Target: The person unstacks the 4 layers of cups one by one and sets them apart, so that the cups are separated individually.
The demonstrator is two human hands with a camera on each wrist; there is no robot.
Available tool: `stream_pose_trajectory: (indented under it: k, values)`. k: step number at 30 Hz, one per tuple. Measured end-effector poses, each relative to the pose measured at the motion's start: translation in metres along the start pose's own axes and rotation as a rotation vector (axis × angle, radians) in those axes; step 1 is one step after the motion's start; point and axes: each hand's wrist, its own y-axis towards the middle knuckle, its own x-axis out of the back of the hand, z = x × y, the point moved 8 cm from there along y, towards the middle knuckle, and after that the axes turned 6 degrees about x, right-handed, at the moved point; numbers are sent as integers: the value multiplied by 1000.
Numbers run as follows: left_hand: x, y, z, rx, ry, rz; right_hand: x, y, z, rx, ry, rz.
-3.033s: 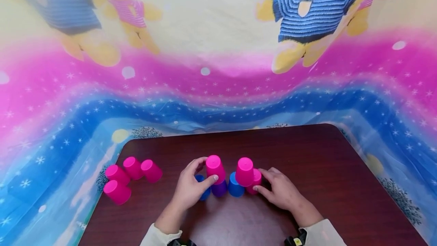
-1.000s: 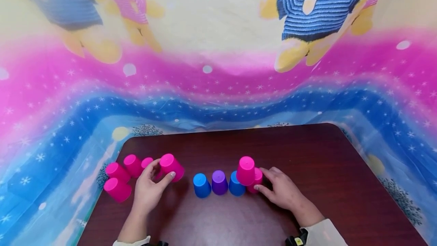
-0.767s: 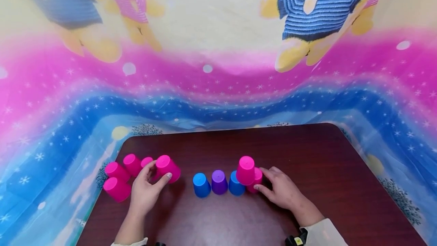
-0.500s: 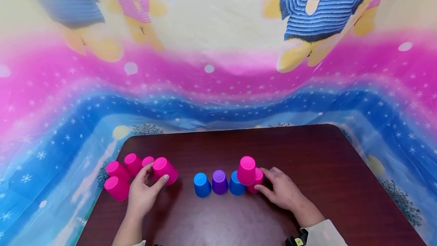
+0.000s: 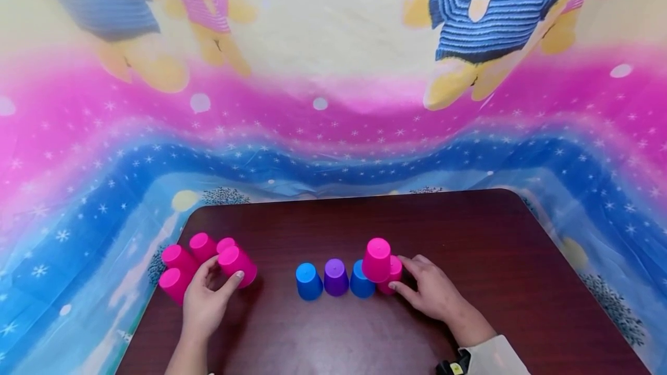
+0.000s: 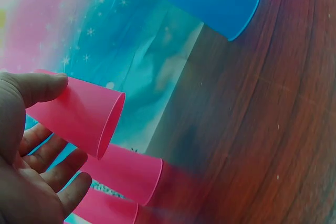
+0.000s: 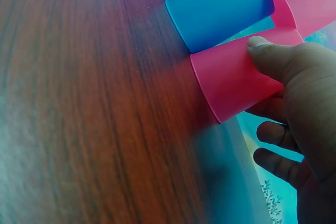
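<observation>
My left hand (image 5: 205,300) pinches an upside-down pink cup (image 5: 237,267) between thumb and fingers, and the left wrist view has this cup (image 6: 79,111) tilted above the table. Just behind it stand several other pink cups (image 5: 177,259). My right hand (image 5: 429,288) grips the pink cup (image 7: 236,74) at the right end of a row, thumb on its near side. Left of that cup the row continues with a blue cup (image 5: 362,282), a purple cup (image 5: 336,278) and another blue cup (image 5: 309,281). One pink cup (image 5: 377,260) rests on top, bridging the two right-hand cups.
The dark brown wooden table (image 5: 333,328) has rounded far corners. Behind it hangs a patterned cloth (image 5: 312,149) with bears and snowflakes, reaching the table's far and side edges. A black wrist strap (image 5: 452,363) shows by the right sleeve (image 5: 495,357).
My left hand has lifted a pink cup off the purple cup and carried it left to the pink group. My right hand stays on the end cup.
</observation>
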Motion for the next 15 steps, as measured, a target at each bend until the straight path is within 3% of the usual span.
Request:
stream_pose_trajectory:
  k: [8,15]
  values:
    - [10,1,11,23,-14,-60,-1,0,0,0,-6,-5]
    - [14,2,20,54,18,-72,0,0,0,-2,0,4]
